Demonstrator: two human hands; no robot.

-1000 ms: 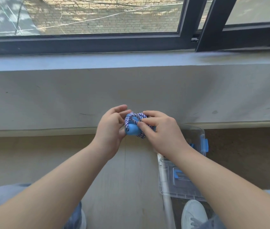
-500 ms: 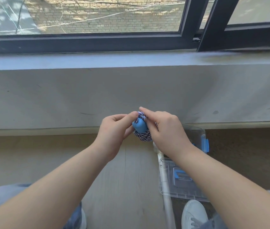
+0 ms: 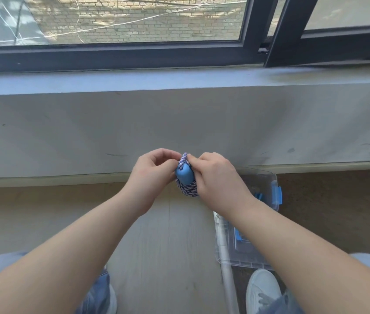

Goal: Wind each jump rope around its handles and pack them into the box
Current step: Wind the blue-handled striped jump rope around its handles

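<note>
A jump rope bundle (image 3: 185,177) with blue handles and a blue-and-white braided cord wound around them is held in the air in front of me. My right hand (image 3: 218,180) grips the bundle from the right side. My left hand (image 3: 154,175) pinches the cord at the bundle's top left. A clear plastic box (image 3: 267,177) with blue latches stands on the floor below and to the right, partly hidden by my right forearm.
A white pole (image 3: 224,252) lies along the box's left side. My white shoe (image 3: 262,288) is at the bottom right, my jeans-clad knees at both lower corners. A grey wall and window sill (image 3: 179,78) rise just ahead.
The bundle has turned so the handle ends face me. My left hand has closed from loose fingers into a pinch on the cord at the top. Both hands stay in place.
</note>
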